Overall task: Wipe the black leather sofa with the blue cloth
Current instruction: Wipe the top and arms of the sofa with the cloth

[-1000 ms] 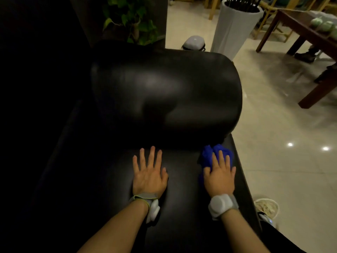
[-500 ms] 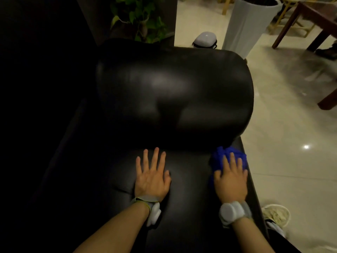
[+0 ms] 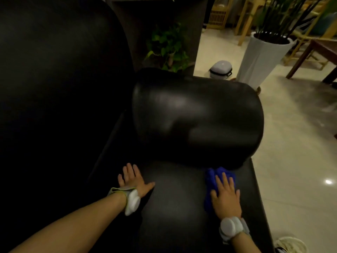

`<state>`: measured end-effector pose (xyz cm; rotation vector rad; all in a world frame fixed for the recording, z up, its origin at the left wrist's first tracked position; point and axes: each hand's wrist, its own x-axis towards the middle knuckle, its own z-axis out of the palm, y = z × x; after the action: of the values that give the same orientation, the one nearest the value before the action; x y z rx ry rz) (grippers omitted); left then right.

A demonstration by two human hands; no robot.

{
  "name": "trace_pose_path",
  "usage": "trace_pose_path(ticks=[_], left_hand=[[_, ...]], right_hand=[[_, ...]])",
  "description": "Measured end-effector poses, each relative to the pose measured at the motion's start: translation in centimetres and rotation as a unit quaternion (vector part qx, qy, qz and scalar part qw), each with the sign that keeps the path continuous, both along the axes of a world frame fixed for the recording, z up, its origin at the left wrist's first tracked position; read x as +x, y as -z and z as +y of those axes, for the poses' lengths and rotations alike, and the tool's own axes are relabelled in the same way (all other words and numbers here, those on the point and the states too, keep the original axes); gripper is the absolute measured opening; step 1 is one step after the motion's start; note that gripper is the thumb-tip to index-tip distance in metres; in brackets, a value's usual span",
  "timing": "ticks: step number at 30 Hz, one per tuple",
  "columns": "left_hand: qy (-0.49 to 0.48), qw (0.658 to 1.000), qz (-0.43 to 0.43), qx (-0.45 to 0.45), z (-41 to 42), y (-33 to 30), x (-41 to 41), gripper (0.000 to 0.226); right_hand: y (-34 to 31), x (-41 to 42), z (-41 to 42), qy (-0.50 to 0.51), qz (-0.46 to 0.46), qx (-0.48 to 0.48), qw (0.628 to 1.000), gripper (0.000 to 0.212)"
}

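Blue cloth (image 3: 211, 181) under flat right hand (image 3: 226, 198), open grip, left hand (image 3: 133, 179) spread on black sofa (image 3: 182, 207)

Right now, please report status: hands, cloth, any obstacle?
Left hand flat, empty, on black sofa. Right hand flat, pressing blue cloth beside armrest. Nothing blocking.

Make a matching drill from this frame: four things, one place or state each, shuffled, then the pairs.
Things
1. left hand
2. right hand
3. blue cloth
4. white planter

Places or states
A. standing on the tiled floor beyond the armrest
B. flat and bare on the sofa seat
C. bunched under a palm, near the armrest's base
D. pressing down on the cloth

Pairs: 1-B, 2-D, 3-C, 4-A
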<state>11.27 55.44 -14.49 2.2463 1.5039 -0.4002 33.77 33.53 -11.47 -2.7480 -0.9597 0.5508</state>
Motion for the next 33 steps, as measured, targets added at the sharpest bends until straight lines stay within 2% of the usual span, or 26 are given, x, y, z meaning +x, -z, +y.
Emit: trace_pose_path(ticks=[2,3,5,7,9,10,13,15,17,19,21,22,24,25,27,29,33], left_hand=[[0.081,0.996,0.027,-0.029,1.2,1.1,-3.0,0.122],[0.112,0.993,0.020,-0.041,1.6,1.4,-4.0,0.125],[0.132,0.990,0.009,-0.043,1.8,2.1,-4.7,0.127],[0.132,0.991,0.010,-0.015,1.7,2.9,-4.4,0.124],[0.135,0.991,0.009,-0.003,1.4,3.5,-4.3,0.122],[0.136,0.991,0.004,0.003,1.4,3.8,-4.4,0.122],[0.129,0.991,0.020,0.001,1.2,4.4,-4.4,0.121],[0.121,0.993,0.016,0.006,0.7,3.9,-4.4,0.120],[0.105,0.991,-0.037,0.072,0.2,3.3,-4.3,0.114],[0.104,0.989,-0.046,0.095,-0.4,2.8,-4.1,0.080],[0.102,0.989,-0.049,0.095,-0.5,2.7,-4.4,0.068],[0.099,0.992,-0.041,0.060,-0.5,2.4,-4.5,0.074],[0.106,0.993,-0.033,0.046,-0.1,2.5,-4.4,0.110],[0.119,0.991,-0.023,0.051,0.2,3.0,-4.1,0.120],[0.127,0.992,0.000,0.019,0.1,3.6,-4.2,0.121],[0.120,0.992,0.020,0.010,0.1,2.8,-4.2,0.119],[0.135,0.989,0.043,-0.048,0.4,-0.4,-4.0,0.116]], right_hand=[[0.0,-2.2,2.8,0.042,-0.033,-0.001,0.999,0.061],[0.1,-3.5,4.1,0.016,-0.054,0.005,0.998,0.061],[0.6,-6.5,6.3,-0.131,-0.062,0.056,0.988,0.063],[1.0,-8.4,7.3,-0.311,-0.041,0.079,0.946,0.063],[1.2,-7.5,7.8,-0.381,-0.048,0.090,0.919,0.061],[1.3,-6.4,8.0,-0.361,-0.049,0.088,0.927,0.060],[1.4,-5.2,9.8,-0.189,-0.047,0.073,0.978,0.058],[1.2,-7.8,11.9,-0.141,-0.088,0.028,0.986,0.061],[1.3,-11.6,12.9,-0.195,-0.070,0.064,0.976,0.067],[1.3,-13.5,12.5,-0.352,-0.027,0.115,0.929,0.067],[1.7,-12.0,12.1,-0.449,-0.017,0.136,0.883,0.066],[1.7,-10.5,11.8,-0.454,-0.026,0.136,0.880,0.067],[2.0,-7.7,11.3,-0.390,-0.043,0.098,0.915,0.071],[2.3,-6.8,11.2,-0.337,-0.054,0.072,0.937,0.070],[2.7,-7.4,11.4,-0.270,-0.088,0.032,0.958,0.067],[2.6,-9.5,11.6,-0.246,-0.089,0.021,0.965,0.067],[1.9,-9.6,10.7,-0.263,-0.035,0.021,0.964,0.068]])
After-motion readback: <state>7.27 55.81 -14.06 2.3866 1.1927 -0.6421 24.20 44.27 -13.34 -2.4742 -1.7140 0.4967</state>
